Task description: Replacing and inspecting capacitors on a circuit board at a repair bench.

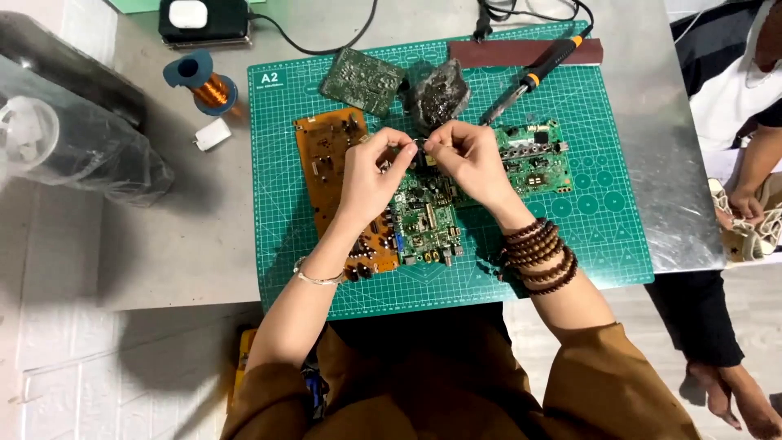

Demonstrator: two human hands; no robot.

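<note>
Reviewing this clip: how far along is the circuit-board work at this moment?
Set out already: four boards on the green cutting mat, with the soldering iron lying untouched at the mat's top edge. In hand: the left hand and right hand pinch something small together above the green circuit board; what it is cannot be told. Left: the orange board and the copper wire spool are not being touched.
</note>
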